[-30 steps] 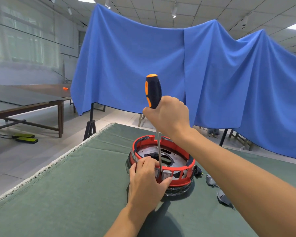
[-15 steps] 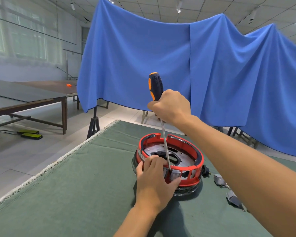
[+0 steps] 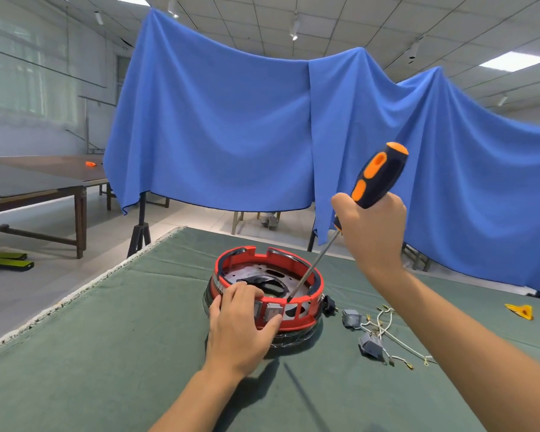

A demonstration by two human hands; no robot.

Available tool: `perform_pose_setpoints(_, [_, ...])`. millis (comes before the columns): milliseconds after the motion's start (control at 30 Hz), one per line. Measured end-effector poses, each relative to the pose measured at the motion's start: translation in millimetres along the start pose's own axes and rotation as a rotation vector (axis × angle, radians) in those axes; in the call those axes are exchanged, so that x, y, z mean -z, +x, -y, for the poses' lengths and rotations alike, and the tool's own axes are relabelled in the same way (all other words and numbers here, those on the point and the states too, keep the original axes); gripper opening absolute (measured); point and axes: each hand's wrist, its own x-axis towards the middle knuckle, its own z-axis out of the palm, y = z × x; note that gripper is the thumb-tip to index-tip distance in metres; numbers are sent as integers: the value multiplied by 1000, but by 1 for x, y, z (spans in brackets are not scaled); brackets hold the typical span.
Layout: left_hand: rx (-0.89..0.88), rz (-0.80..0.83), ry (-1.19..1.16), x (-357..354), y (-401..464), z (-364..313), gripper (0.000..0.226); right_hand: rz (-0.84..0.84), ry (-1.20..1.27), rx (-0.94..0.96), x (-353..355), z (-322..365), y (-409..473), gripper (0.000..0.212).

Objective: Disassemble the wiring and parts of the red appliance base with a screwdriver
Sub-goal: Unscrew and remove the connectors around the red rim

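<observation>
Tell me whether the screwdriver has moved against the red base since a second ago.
Yes. The screwdriver stood nearly upright over the red base's near rim; now its handle leans right in the right hand, tip still inside.

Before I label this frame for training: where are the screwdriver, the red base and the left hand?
screwdriver (image 3: 375,178): head view, on its black-and-orange handle.
red base (image 3: 306,318): head view, on its near outer wall.
left hand (image 3: 240,330): head view, on its back.
</observation>
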Motion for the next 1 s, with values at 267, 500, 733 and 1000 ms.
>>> perform_pose_setpoints(267, [-79,49,80,2,-3,0,43,-44,113,-126,8,-18,-8,24])
perform_pose_setpoints(500, [-111,77,106,3,-1,5,52,-50,152,-183,4,-26,-12,22])
perform_pose_setpoints(733, [-117,80,118,2,-1,6,52,-37,170,-154,0,-28,-12,24])
perform_pose_setpoints(1000, [-120,71,116,1,-1,7,51,-36,166,-241,-7,-35,-6,22])
